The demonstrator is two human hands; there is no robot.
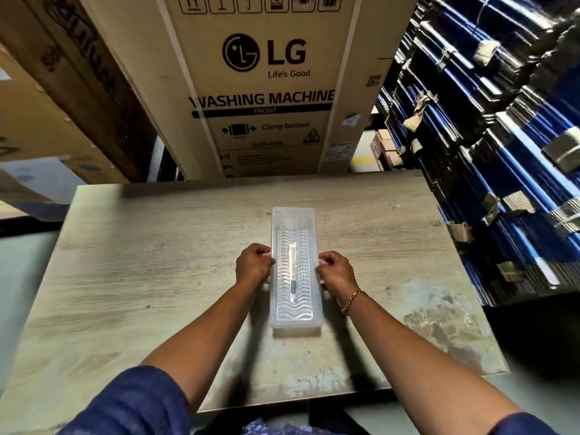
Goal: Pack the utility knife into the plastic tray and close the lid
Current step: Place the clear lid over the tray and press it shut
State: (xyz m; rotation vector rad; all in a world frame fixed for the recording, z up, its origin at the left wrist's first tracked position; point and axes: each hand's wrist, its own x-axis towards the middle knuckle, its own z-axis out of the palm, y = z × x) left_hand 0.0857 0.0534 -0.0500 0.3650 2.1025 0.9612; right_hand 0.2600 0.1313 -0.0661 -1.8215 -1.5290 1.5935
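A long translucent plastic tray [295, 216] lies lengthwise in the middle of the wooden table [141, 277]. Through its ribbed clear lid [303, 296] a slim utility knife [292, 271] shows, lying along the tray's middle. My left hand [253, 265] pinches the tray's left long edge. Gripping the right long edge at the same height is my right hand [337, 271], with a gold bracelet on its wrist. The lid sits over the tray; whether it is snapped shut I cannot tell.
A tall LG washing machine carton [266, 89] stands right behind the table's far edge. Stacks of blue flattened cartons [502, 152] rise along the right side. More cardboard boxes [47, 120] lean at the left.
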